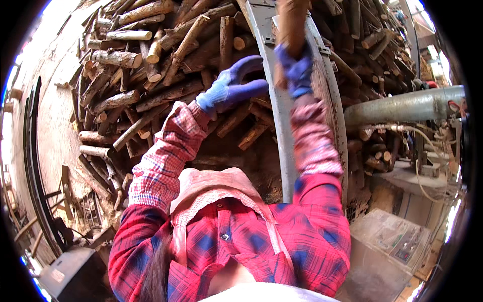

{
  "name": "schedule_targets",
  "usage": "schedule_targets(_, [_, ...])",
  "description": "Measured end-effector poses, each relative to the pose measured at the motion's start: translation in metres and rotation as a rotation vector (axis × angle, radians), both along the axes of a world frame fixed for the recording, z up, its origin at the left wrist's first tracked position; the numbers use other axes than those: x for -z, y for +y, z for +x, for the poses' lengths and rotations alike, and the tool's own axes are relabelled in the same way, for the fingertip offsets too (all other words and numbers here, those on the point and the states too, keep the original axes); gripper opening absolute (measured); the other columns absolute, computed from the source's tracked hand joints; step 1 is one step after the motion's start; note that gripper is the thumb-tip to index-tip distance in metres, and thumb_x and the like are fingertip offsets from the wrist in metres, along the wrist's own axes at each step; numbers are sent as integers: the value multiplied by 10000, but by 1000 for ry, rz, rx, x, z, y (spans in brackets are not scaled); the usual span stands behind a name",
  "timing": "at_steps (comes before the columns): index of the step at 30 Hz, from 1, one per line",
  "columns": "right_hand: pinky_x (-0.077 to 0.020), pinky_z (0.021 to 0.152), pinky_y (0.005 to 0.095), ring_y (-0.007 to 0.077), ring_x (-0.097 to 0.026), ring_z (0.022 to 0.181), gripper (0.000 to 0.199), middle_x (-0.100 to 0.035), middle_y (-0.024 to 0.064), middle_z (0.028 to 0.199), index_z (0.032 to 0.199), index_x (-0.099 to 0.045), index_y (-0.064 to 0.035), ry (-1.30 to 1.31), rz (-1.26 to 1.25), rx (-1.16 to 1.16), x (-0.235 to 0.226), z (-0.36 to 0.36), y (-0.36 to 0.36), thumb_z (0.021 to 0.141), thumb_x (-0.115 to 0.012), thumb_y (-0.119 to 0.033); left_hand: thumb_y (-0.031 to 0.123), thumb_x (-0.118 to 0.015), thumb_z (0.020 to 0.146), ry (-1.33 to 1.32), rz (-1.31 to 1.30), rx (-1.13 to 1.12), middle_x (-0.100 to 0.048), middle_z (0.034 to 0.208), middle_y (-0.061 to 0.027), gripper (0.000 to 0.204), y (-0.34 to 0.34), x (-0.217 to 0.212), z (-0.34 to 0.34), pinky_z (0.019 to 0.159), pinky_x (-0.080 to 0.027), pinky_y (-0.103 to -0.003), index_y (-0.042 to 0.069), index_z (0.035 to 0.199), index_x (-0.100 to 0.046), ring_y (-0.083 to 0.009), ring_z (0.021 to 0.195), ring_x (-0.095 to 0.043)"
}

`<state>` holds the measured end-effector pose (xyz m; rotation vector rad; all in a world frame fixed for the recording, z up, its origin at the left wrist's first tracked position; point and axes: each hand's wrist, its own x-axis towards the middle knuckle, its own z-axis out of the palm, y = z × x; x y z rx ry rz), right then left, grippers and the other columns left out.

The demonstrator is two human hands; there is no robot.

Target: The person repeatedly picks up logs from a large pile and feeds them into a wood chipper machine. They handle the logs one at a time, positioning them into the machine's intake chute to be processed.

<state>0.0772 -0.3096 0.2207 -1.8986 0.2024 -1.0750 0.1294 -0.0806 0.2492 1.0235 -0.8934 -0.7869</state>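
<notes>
My right hand [296, 70], in a blue and purple work glove, is closed round a brown log [293, 22]. Both are smeared by motion. The log stands over a long grey metal trough [283, 136], and its top runs out of view. Left of the trough my left hand [234, 85], gloved the same way, holds nothing. Its thumb and fingers spread apart toward the trough, in front of the heaped logs [191, 43]. Checked sleeve covers reach up both forearms.
More logs [375, 40] lie heaped right of the trough. A thick grey-green pipe [402, 106] points at the trough from the right, with hoses [420, 173] below it. At the lower right stands a dusty metal box [387, 236]; a dark box [68, 274] stands lower left.
</notes>
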Motion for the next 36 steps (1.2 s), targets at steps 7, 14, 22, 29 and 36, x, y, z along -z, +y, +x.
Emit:
schedule_targets(7, [-505, 871, 439, 380, -654, 1001, 822, -672, 225, 1071, 1167, -594, -23, 360, -283, 479, -71, 25, -177, 596, -813, -572, 352, -745, 804, 101, 580, -237, -586, 1256, -166, 675, 68, 153, -19, 1038, -399, -334, -35, 1299, -498, -237, 1192, -545])
schedule_targets(14, [-473, 930, 469, 393, -595, 1123, 852, -614, 251, 1194, 1246, -531, -26, 1025, -329, 508, 72, -7, -209, 618, -759, -555, 385, -763, 787, 53, 1227, -419, -595, 1261, -163, 702, 225, 223, -41, 998, -451, -343, -13, 1309, -517, -243, 1164, -574])
schedule_targets(22, [-458, 961, 466, 413, -560, 1159, 923, -557, 273, 1268, 1310, -483, 13, 1143, -361, 418, 55, -46, -199, 658, -757, -580, 399, -783, 757, 93, 1308, -443, -665, 1090, -125, 618, 325, 323, -27, 888, -489, -330, -6, 1189, -606, -219, 995, -627])
schedule_targets(29, [-376, 1068, 485, 453, -474, 1234, 740, -494, 308, 1317, 1320, -455, 90, 768, -940, 195, 97, -28, -25, 807, -705, -381, 443, -738, 761, -101, 1271, -171, -683, 1047, -181, 593, 230, 341, 158, 844, -500, -375, -5, 1135, -632, -268, 1006, -647])
schedule_targets(36, [-328, 1110, 504, 443, -393, 1311, 693, -395, 275, 1421, 1386, -386, 70, 936, -986, 357, 109, -16, 8, 859, -654, -292, 553, -745, 688, -278, 1142, -446, -614, 1215, -223, 850, 50, 394, 347, 962, -457, -407, 25, 1312, -515, -357, 1136, -585])
